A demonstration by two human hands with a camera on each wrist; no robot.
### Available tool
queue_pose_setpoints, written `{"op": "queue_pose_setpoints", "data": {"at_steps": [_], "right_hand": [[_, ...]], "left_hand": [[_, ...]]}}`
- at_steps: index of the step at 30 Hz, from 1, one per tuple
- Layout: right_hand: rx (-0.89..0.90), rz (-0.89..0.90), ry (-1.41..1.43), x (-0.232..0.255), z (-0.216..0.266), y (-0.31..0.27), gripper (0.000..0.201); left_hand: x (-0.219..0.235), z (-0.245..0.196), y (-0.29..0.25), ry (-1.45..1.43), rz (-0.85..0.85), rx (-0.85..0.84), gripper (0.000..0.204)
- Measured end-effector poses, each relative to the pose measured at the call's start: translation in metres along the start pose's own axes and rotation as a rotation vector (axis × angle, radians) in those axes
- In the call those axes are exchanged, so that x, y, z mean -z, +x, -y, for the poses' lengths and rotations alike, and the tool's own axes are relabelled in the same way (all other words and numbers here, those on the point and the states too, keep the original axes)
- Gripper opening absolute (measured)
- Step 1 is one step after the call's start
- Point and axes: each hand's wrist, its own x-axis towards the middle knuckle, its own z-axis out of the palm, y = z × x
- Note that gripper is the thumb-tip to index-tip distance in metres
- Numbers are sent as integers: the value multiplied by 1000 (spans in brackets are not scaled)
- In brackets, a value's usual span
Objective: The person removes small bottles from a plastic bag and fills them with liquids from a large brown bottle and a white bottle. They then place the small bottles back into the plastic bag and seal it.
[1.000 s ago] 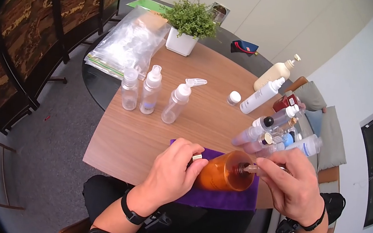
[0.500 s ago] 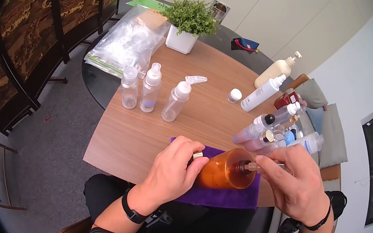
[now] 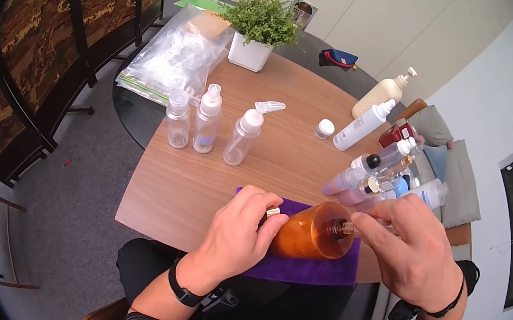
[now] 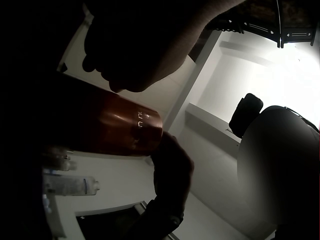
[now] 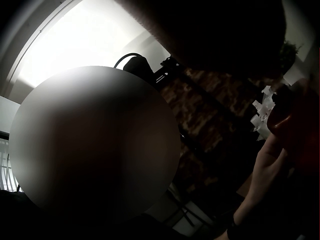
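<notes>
On a purple cloth (image 3: pixel 293 272) at the table's near edge is an amber bottle (image 3: pixel 305 234), its dark threaded neck facing my right hand. My left hand (image 3: pixel 241 229) pinches a small gold-banded cap (image 3: pixel 272 212) between thumb and fingers, right beside the bottle's body. At the neck, my right hand (image 3: pixel 412 255) pinches a slim clear tube (image 3: pixel 347 227) with thumb and index finger; most of the tube is hidden by fingers and neck. The left wrist view has the dark amber bottle (image 4: pixel 127 125) with pale lettering.
Three clear bottles (image 3: pixel 207 124) stand on the left of the wooden table (image 3: pixel 180 195). Various bottles (image 3: pixel 393 155) crowd the right edge behind my right hand. Farther back are a white jar (image 3: pixel 325 128), a white spray bottle (image 3: pixel 362 127), a potted plant (image 3: pixel 249 52) and a plastic bag (image 3: pixel 176 52).
My right hand has shifted slightly right and now shows less of the clear tube at the bottle's neck. My left hand has kept its place with the cap.
</notes>
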Motion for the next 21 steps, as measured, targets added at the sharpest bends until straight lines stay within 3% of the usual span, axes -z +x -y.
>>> {"op": "queue_pose_setpoints", "data": {"at_steps": [21], "right_hand": [[-49,-9,-28,-1,3,1,44]], "left_hand": [[0,-1,0,3,4,-3,25]]}}
